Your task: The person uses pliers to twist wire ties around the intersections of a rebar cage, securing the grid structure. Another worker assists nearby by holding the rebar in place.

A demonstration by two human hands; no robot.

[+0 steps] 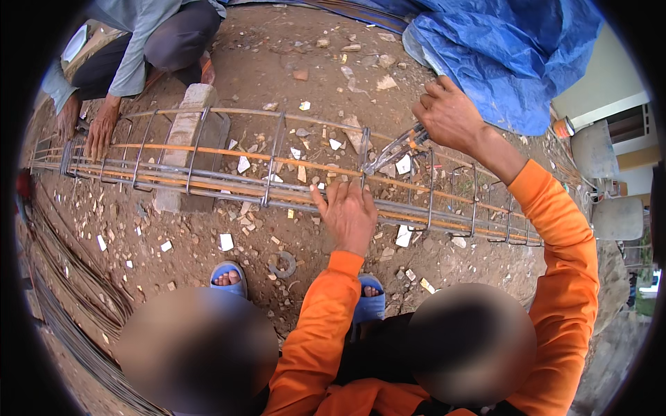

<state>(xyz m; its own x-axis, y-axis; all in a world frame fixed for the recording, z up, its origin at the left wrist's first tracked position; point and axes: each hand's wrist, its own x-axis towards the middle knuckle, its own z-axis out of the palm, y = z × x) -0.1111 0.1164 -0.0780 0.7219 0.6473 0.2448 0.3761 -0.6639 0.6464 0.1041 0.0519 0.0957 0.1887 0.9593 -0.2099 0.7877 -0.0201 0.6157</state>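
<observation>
A long rebar cage [277, 158] of lengthwise steel bars and bent stirrups lies across the view, raised off the dirt. My left hand [350, 216] is on its near bars beside a stirrup, with fingers bent over the steel. My right hand [449, 119] is closed on the handles of metal pincers [394, 151]. Their jaws meet the cage where a stirrup crosses a rusty bar, just above my left fingers; any wire between the jaws is too small to make out.
A pale block [182, 142] stands under the cage's left part. At far left, a crouching person's hands [104, 128] are on the cage. A blue tarp [499, 59] lies at far right. Long loose rods [76, 277] run along the lower left, and tile shards [226, 242] litter the dirt.
</observation>
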